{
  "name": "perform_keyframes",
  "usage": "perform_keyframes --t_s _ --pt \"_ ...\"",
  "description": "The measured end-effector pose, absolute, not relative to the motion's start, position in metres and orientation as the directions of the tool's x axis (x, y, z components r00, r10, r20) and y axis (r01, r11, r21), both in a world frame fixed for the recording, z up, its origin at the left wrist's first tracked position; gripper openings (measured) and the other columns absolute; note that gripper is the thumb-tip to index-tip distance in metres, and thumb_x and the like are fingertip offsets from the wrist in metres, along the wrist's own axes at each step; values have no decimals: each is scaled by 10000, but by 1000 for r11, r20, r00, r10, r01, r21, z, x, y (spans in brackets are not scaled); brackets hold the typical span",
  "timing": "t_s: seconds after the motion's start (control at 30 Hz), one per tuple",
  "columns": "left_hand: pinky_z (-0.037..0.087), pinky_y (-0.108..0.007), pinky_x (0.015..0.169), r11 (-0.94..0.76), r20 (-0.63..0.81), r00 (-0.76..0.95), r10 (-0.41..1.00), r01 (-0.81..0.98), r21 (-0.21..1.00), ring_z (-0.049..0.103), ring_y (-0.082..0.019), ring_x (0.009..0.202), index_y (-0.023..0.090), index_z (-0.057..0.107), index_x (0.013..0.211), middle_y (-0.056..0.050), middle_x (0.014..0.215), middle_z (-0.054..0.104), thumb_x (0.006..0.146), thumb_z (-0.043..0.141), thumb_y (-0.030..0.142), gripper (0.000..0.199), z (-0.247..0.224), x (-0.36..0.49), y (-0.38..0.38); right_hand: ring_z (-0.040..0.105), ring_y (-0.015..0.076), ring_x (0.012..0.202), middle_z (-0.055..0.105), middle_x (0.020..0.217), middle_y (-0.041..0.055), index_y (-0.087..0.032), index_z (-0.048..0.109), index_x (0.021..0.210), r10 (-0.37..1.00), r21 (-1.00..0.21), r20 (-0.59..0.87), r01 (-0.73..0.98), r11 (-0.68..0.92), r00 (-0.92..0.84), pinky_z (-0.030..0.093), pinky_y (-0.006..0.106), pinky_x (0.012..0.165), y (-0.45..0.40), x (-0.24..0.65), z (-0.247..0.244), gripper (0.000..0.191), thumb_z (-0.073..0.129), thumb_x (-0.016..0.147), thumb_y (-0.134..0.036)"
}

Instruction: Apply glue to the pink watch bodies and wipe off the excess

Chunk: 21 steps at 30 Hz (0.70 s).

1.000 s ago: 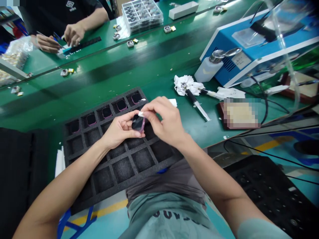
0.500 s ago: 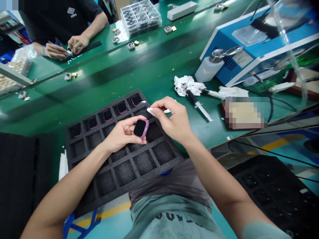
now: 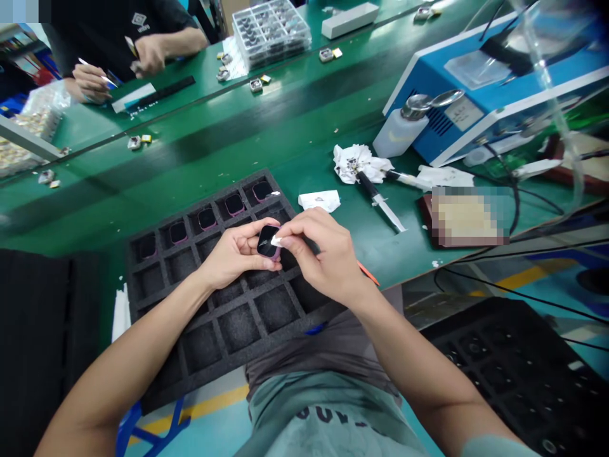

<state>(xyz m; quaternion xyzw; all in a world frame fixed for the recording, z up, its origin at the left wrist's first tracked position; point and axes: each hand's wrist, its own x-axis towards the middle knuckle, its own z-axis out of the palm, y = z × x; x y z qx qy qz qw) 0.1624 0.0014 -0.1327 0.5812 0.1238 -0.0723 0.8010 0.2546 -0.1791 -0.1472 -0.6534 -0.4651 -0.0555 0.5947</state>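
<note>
Between thumb and fingers, my left hand (image 3: 233, 254) holds a watch case (image 3: 267, 242) with a purple rim, its black screen facing up. My right hand (image 3: 323, 251) pinches a small white wipe (image 3: 276, 240), which touches the right part of the screen. Both hands are above a black foam tray (image 3: 240, 324) divided into square compartments. Several similar purple-rimmed watch cases, one of them in the compartment (image 3: 234, 204) near the top right, lie along the tray's far row.
Beyond the tray are a white paper piece (image 3: 320, 200), a knife (image 3: 380, 204), crumpled tissue (image 3: 359, 164), a pump bottle (image 3: 399, 132) and a blue machine (image 3: 442, 95). A person's hands (image 3: 151, 56) work across the green bench. Black foam (image 3: 33, 343) is at left.
My right hand has moved down and left, bringing the wipe onto the watch screen. A white paper piece and an orange item now show beside it. The person across has lifted their hands apart.
</note>
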Motion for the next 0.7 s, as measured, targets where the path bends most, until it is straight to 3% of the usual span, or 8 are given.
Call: perform_keyframes --t_s 0.2,0.4,0.53,0.7 --pt "618 -195 705 280 -285 953 102 248 927 744 -113 685 189 700 1229 10 815 790 616 959 98 672 -128 157 4 632 147 814 706 843 17 -200 675 870 514 -743 612 660 113 601 489 317 774 -165 255 -143 131 615 984 -218" --pt "614 -228 732 281 -218 970 111 179 943 762 -135 708 175 698 1283 0 820 804 622 961 115 714 -134 153 5 643 161 769 730 814 22 -210 720 837 506 -764 586 640 84 633 495 310 725 -155 255 -139 139 630 938 -243" --pt "613 -246 754 273 -210 977 28 195 942 760 -135 711 145 698 1270 -11 841 802 631 945 100 686 -133 148 2 657 163 757 740 799 37 -191 724 810 477 -843 496 535 62 726 502 300 718 -157 256 -136 171 646 909 -307" --pt "626 -267 724 324 -183 982 44 159 933 757 -152 710 134 649 1291 -17 812 781 602 944 93 751 -134 151 -1 651 133 751 742 860 44 -163 725 929 459 -951 297 300 70 837 520 261 692 -169 251 -142 262 657 914 -416"
